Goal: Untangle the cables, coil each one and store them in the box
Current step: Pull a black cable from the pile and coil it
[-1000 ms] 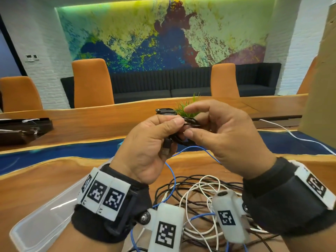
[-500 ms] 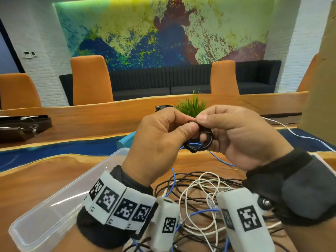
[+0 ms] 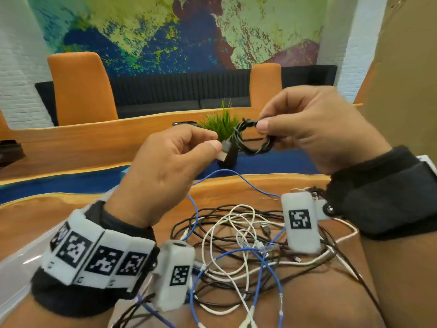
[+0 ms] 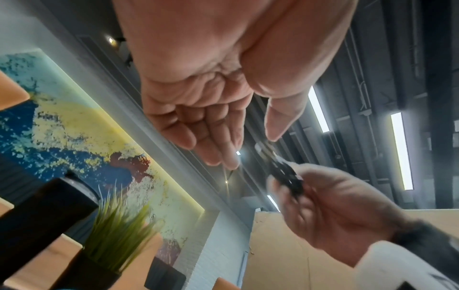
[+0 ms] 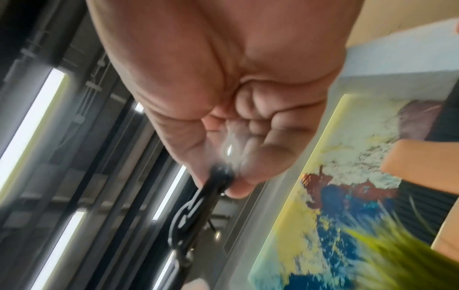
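At frame centre, the right hand [image 3: 314, 129] pinches a small black coil [image 3: 255, 140]; the left hand [image 3: 170, 166] pinches its plug [image 3: 226, 147]. Tangled cables [image 3: 241, 252] lie on the desk [image 3: 35, 216] below.

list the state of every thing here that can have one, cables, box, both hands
black cable: coiled small, held in the air by both hands
right hand: pinches the coil
left hand: pinches the cable's plug end
cable pile: tangled, loose on the table
box: open, mostly hidden, contents unseen
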Available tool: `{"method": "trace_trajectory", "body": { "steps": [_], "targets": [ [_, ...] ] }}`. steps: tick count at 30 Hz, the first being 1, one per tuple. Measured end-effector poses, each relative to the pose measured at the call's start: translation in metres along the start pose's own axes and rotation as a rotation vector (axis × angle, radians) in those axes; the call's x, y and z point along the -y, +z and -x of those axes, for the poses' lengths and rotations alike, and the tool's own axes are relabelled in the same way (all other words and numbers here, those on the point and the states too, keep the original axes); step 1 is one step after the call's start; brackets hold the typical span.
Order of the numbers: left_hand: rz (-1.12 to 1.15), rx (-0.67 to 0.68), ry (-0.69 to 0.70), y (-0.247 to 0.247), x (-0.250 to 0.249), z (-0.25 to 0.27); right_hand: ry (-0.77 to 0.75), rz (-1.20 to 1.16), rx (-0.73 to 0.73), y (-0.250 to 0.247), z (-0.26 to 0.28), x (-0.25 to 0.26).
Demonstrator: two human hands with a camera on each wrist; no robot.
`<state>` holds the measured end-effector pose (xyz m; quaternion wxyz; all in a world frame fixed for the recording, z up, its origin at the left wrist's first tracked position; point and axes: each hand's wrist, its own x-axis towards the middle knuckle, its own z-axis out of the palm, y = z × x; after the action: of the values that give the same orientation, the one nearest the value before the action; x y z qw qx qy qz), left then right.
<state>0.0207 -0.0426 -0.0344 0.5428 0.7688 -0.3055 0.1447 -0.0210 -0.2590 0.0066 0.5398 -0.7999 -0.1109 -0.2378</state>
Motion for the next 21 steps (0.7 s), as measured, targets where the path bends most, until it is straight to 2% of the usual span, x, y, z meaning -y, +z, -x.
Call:
{"method": "trace_trajectory", "body": {
  "steps": [3,5,8,10,12,14,18,21],
  "targets": [
    [-0.059,-0.008,-0.044,-0.013,0.000,0.000,0.114,0.047,-0.174,-0.045,-0.005,-0.013],
    [-0.139,0.035,-0.091,-0.022,0.004,0.002,0.223,0.184,-0.204,-0.072,-0.011,-0.033],
    [-0.239,0.153,-0.207,-0.024,0.008,0.009,0.455,0.425,-0.061,-0.097,-0.010,-0.072],
    [-0.368,0.275,-0.232,-0.021,0.011,0.016,0.610,0.529,0.062,-0.107,-0.002,-0.099],
    [-0.479,0.406,-0.246,-0.021,0.008,0.022,0.700,0.583,0.127,-0.112,0.008,-0.122],
    [-0.573,0.482,-0.251,-0.024,0.005,0.024,0.753,0.586,0.148,-0.116,0.015,-0.138],
    [-0.661,0.496,-0.275,-0.032,-0.001,0.023,0.811,0.568,0.175,-0.119,0.018,-0.156],
    [-0.711,0.530,-0.308,-0.039,-0.007,0.023,0.792,0.611,0.180,-0.115,0.017,-0.164]
  ]
}}
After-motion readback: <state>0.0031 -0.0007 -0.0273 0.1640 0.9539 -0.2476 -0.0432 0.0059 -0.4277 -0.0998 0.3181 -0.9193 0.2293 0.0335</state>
